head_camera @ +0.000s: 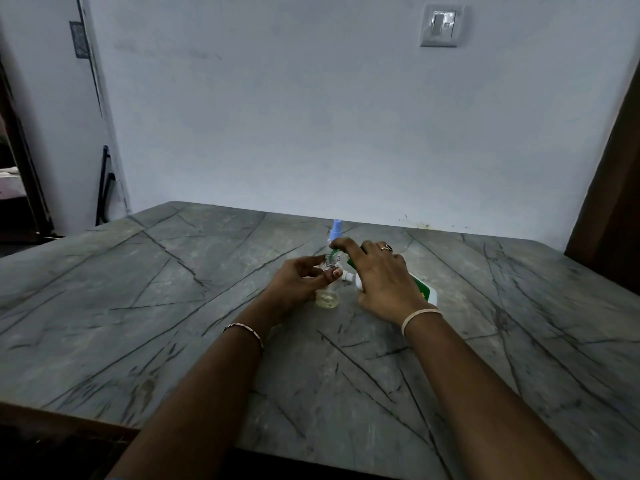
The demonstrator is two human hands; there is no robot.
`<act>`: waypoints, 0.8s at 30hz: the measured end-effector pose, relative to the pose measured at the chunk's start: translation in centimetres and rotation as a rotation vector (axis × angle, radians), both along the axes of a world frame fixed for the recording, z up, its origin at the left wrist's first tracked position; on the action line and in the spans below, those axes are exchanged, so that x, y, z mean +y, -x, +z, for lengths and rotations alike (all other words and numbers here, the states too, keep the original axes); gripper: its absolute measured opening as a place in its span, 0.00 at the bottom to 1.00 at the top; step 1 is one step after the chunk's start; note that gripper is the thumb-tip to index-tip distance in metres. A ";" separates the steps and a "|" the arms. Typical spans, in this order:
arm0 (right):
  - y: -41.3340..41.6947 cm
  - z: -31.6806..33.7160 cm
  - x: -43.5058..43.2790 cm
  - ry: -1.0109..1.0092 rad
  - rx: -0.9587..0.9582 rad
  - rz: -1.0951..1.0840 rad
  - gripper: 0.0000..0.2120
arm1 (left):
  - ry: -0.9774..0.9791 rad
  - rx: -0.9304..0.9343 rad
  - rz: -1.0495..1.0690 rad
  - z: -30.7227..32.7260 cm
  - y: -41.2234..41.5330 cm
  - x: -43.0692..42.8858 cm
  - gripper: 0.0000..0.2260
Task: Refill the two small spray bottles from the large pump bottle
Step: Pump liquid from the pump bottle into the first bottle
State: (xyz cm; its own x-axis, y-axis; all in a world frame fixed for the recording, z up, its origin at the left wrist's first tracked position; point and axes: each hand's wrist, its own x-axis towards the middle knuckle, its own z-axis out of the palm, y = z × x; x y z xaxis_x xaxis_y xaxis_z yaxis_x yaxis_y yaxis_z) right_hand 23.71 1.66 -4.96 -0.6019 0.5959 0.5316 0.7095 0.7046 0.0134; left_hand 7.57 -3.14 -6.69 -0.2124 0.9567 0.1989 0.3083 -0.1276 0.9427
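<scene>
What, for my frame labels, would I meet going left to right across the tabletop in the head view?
In order: left hand → small clear bottle → right hand. The large pump bottle and the blue-capped spray bottle overlap these, so both are omitted.

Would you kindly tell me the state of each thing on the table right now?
small clear bottle: uncapped, upright, yellowish liquid at bottom, held by left hand.
large pump bottle: tilted, green spout at the clear bottle's neck, gripped by right hand.
blue-capped spray bottle: capped, upright, standing behind.
</scene>
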 end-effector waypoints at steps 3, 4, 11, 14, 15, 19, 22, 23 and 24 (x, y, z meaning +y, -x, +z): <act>0.3 0.0 0.0 -0.001 0.021 0.003 0.39 | 0.001 -0.010 -0.007 -0.1 0.0 0.1 0.26; 0.3 -0.1 0.0 -0.001 0.019 0.000 0.39 | 0.002 -0.004 -0.003 -0.1 0.0 0.2 0.27; -0.5 -0.1 -0.3 0.005 -0.023 -0.001 0.45 | 0.004 0.065 0.013 -0.3 0.2 0.3 0.31; -0.5 -0.1 -0.3 0.017 -0.020 0.002 0.44 | 0.000 0.068 0.012 -0.2 0.1 0.2 0.30; -0.4 -0.1 -0.3 0.024 -0.012 0.005 0.44 | -0.005 0.070 0.008 -0.2 0.1 0.1 0.31; 0.2 -0.1 0.1 0.049 0.030 0.015 0.42 | 0.018 0.092 -0.006 -0.2 0.5 0.3 0.35; 0.3 -0.1 0.1 0.050 0.027 0.014 0.41 | 0.031 0.112 -0.024 -0.3 0.7 0.3 0.37; 0.2 -0.1 0.1 0.045 0.021 0.009 0.41 | 0.024 0.133 -0.024 -0.3 0.7 0.3 0.39; 0.2 -0.1 0.0 0.037 0.014 0.006 0.42 | 0.015 0.158 -0.019 -0.3 0.7 0.2 0.40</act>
